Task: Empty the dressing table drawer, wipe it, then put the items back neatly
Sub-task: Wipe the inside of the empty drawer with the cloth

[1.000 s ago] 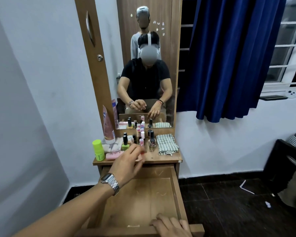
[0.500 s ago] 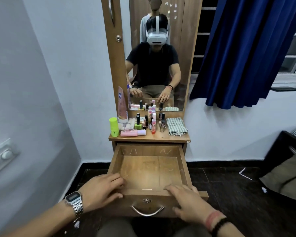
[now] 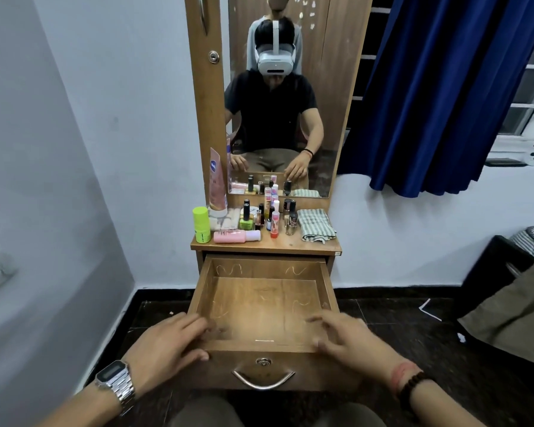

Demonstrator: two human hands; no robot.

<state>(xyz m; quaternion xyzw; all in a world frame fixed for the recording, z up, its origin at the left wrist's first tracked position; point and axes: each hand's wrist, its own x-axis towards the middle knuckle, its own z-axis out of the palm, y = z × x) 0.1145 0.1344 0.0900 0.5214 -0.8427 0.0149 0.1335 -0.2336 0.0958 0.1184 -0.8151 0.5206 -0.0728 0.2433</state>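
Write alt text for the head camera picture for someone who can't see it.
Two hands, left and right, rest on the front corners of an open, empty wooden drawer. Above it, the dressing table top holds small bottles, a folded cloth and a mirror.

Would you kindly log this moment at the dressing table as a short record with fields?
drawer: brown wooden drawer pulled out, nothing visible inside
left hand: left hand rests on the drawer's front left corner, fingers fairly straight
right hand: right hand over the front right corner, blurred, holding nothing
tabletop: lime green cylindrical container, pink plastic bottle lying on its side, small nail polish bottles, folded checked cloth
task stage: drawer emptied, cloth untouched, wiping not yet begun
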